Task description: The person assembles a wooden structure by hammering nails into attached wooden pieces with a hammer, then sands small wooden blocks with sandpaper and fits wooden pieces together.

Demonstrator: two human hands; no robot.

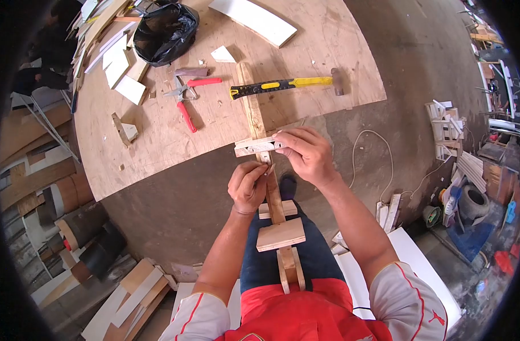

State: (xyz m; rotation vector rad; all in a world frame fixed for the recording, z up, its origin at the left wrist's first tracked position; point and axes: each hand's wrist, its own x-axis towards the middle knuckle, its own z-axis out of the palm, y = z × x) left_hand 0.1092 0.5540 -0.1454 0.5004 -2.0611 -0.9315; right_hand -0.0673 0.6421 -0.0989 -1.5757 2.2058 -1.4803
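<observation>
My right hand (pixel 309 153) pinches the right end of a short wood strip (pixel 249 149) with a pale, dark-marked face. The strip lies crosswise at a long wooden bar (pixel 274 200), which runs from the tabletop toward my lap. Just below the strip, my left hand (pixel 247 186) is closed at the bar, fingertips pressed together; what they hold, if anything, is too small to make out. Nearer my body, a flat wooden block (pixel 281 234) sits crosswise on the bar. Beyond the strip, a hammer (pixel 282 85) with a yellow and black handle lies across the bar's far end.
Red-handled pliers or snips (pixel 186 96) lie on the plywood table (pixel 174 139). Toward the back are a black plastic bag (pixel 166 34), white-faced offcuts (pixel 123 65) and a white board (pixel 254 21). A cable (pixel 379 132) curves over the floor at right, near stacked wood scraps (pixel 444 128).
</observation>
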